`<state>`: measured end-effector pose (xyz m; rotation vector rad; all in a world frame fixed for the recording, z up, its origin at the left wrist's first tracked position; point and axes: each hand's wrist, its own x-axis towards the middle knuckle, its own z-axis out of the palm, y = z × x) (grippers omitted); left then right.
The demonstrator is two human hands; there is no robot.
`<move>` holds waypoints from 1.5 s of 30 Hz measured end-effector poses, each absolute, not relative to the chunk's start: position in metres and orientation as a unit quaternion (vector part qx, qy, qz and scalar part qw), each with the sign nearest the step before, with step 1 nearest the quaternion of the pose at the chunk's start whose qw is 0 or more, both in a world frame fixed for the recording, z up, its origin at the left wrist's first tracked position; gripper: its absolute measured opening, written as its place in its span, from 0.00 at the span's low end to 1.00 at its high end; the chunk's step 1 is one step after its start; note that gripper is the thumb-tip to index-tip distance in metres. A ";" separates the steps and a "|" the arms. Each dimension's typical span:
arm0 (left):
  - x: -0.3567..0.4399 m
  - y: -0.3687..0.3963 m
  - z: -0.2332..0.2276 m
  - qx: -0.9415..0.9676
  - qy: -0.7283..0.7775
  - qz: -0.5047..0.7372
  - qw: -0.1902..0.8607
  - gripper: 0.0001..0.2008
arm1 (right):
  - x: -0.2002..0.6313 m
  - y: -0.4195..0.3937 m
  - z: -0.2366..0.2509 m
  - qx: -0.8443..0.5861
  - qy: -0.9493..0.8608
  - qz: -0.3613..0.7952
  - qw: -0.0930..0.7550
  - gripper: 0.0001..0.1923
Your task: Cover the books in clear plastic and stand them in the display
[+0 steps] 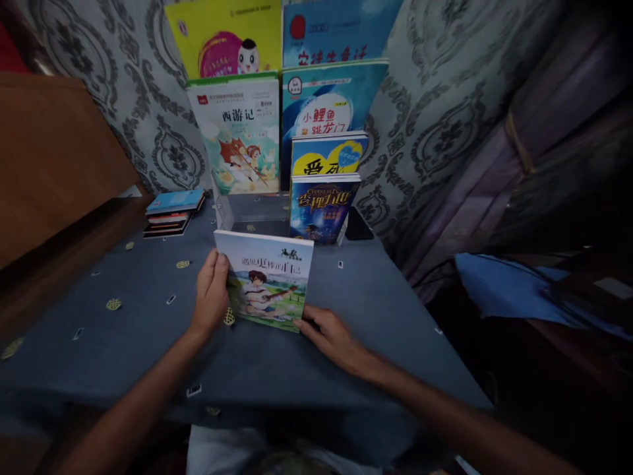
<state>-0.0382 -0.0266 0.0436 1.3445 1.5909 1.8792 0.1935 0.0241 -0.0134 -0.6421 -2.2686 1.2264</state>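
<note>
Guitar-cover book (264, 290) at frame centre

Left hand (211, 293): fingers grasping the book's left edge. Right hand (332, 335): fingers grasping its lower right corner. Contact with the table (148, 349) cannot be confirmed. Dark-blue book (324, 204) stands right of centre; book stack (173, 203) lies at left.
</note>
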 end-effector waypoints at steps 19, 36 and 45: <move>-0.094 0.020 -0.024 0.602 0.704 0.372 0.061 0.17 | 0.175 0.046 -0.011 -0.323 -0.591 0.717 0.182 0.23; -0.084 0.029 -0.011 0.690 0.699 0.169 -0.079 0.13 | 0.175 0.081 0.002 -0.371 -0.867 0.269 0.194 0.12; -0.082 0.029 -0.009 0.686 0.710 0.142 -0.070 0.13 | 0.119 0.114 -0.020 -0.206 -0.929 0.187 0.246 0.19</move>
